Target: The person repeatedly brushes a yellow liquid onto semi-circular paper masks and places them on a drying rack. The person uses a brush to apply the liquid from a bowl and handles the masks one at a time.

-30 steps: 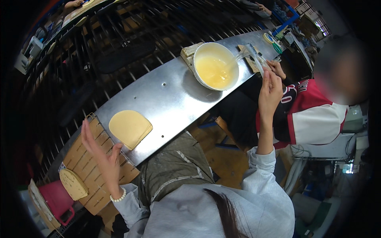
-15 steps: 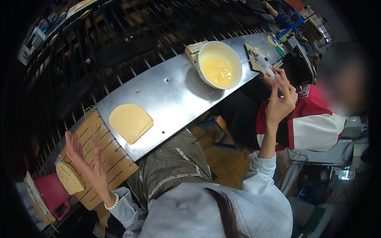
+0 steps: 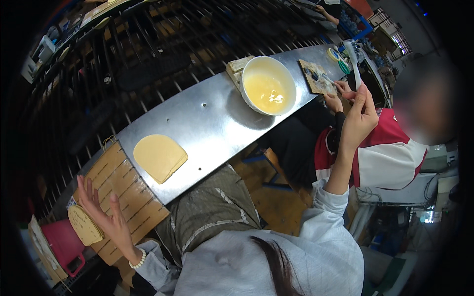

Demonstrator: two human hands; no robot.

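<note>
Brush raised at the right end of the worktop, open palm at the left

Worktop (image 3: 207, 123) of bare metal runs as a narrow strip from lower left to upper right, with a dark rack of bars along its far edge and the person's lap below its near edge. The widest bare stretch lies in the middle, between the tan flat piece (image 3: 159, 157) and the white bowl (image 3: 269, 85). The bowl stands near the far right part of the strip and holds a yellowish liquid that fills it partway. A small pale block (image 3: 237, 66) sits touching the bowl's left side.

The right hand (image 3: 359, 114) is lifted above the near edge, well right of the bowl, its fingers closed around the handle of a brush (image 3: 352, 54). The brush stands almost upright, long axis vertical, bristle head at the top, pointing away from the person.

The left hand (image 3: 106, 217) is spread open with fingers apart, holding nothing, hovering over the brown slatted board (image 3: 123, 192) at the strip's left end. A second tan piece (image 3: 85, 226) lies just left of that hand, beside a red container (image 3: 61, 244).

Another person in a red and white top sits to the right, hands at a small board (image 3: 318, 79) on the worktop.
</note>
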